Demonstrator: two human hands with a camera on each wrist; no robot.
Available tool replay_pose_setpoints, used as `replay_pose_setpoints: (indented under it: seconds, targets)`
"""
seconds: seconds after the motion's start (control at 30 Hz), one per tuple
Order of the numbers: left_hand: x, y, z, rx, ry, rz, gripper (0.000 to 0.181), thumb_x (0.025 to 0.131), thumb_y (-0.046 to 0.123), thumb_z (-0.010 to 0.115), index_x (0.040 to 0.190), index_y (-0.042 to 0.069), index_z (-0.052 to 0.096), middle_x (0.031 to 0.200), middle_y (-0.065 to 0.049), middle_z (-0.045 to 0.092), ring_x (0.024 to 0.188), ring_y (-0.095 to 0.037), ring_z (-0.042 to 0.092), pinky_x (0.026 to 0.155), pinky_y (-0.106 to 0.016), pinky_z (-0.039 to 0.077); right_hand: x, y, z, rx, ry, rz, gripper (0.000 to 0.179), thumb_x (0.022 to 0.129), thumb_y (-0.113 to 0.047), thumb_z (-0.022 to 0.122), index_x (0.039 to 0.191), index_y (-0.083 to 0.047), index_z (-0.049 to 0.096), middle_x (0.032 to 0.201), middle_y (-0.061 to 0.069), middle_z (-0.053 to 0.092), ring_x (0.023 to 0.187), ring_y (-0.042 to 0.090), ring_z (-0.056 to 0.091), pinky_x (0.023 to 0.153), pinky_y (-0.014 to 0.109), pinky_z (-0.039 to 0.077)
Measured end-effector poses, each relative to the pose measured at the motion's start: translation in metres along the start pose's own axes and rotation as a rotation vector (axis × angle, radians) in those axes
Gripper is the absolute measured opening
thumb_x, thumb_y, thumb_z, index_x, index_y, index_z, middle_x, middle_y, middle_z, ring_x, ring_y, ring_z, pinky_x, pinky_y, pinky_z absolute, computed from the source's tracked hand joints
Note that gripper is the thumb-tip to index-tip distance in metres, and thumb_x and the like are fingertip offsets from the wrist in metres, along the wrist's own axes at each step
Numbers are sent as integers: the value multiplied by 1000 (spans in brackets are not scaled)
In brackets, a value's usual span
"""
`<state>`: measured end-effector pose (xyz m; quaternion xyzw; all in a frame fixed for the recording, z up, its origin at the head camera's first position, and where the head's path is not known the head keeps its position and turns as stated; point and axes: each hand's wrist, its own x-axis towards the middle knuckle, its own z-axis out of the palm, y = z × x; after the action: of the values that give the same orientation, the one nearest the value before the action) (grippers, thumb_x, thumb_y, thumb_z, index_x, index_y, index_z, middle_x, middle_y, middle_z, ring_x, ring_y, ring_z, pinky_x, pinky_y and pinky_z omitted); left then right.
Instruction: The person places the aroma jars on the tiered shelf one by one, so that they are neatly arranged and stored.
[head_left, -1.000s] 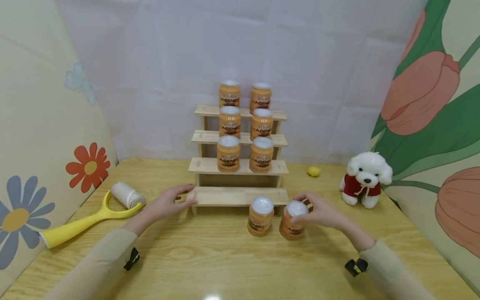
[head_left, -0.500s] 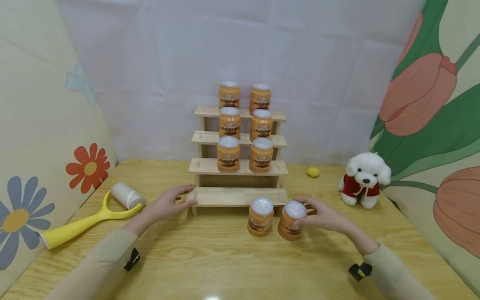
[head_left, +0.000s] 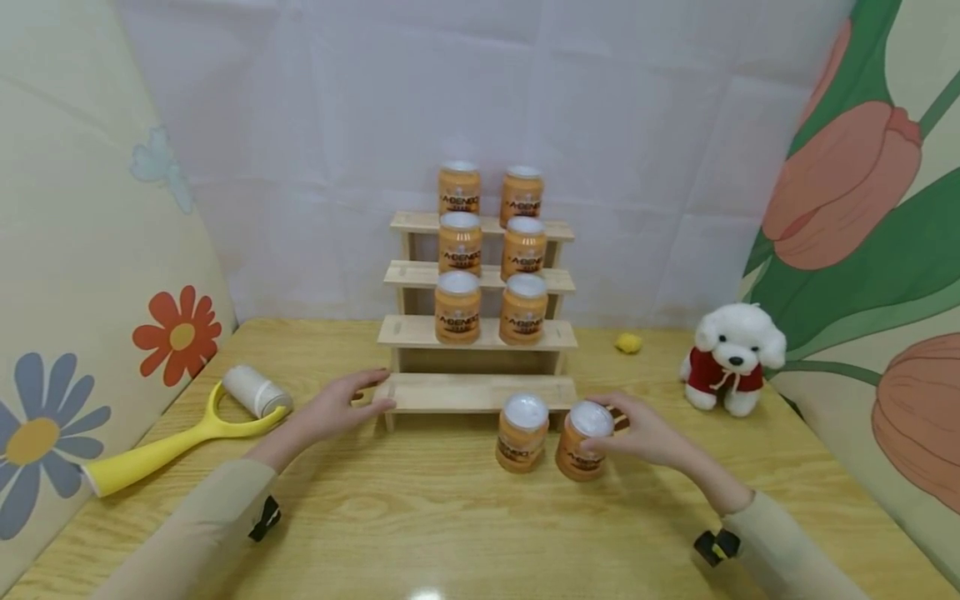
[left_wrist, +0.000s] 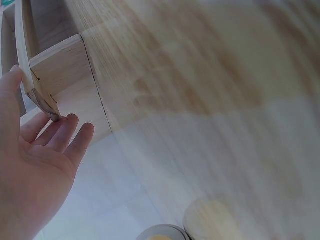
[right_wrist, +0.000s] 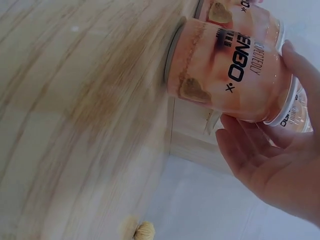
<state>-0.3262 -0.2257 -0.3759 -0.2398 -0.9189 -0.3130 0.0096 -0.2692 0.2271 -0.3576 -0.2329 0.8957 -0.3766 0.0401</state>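
Note:
A wooden tiered display rack (head_left: 442,392) stands at the table's middle. Its lowest shelf's left end lies between the thumb and fingers of my left hand (head_left: 339,408); in the left wrist view the hand (left_wrist: 37,165) grips that board end. To the right, my right hand (head_left: 641,429) holds an orange can (head_left: 581,458) with a silvery lid, standing on the table before the rack. The right wrist view shows the thumb at the lid edge of this can (right_wrist: 227,72) and fingers behind it. A matching can (head_left: 519,446) stands just left of it.
Pairs of the same cans (head_left: 457,317) fill the three upper shelves. At left lies a yellow-handled roller (head_left: 172,446) with a pale cylinder. A white toy dog (head_left: 731,367) in red sits at right, near a small yellow object (head_left: 627,342).
The right hand's thumb has slid slightly along the can, and the can has shifted a few pixels left. My left hand and the rack look unmoved.

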Motion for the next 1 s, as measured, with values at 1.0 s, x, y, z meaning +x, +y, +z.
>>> replay_pose_setpoints:
  seconds: [1.0]
  targets:
    - [-1, 3, -2, 7, -1, 2, 65, 92, 40, 58, 138, -2, 42, 143, -24, 40, 127, -41, 43, 101, -53, 43, -2, -53, -28, -80, 117, -159, 45, 76, -30, 79, 113, -13, 61, 103, -1, 64, 92, 15, 61, 81, 29, 54]
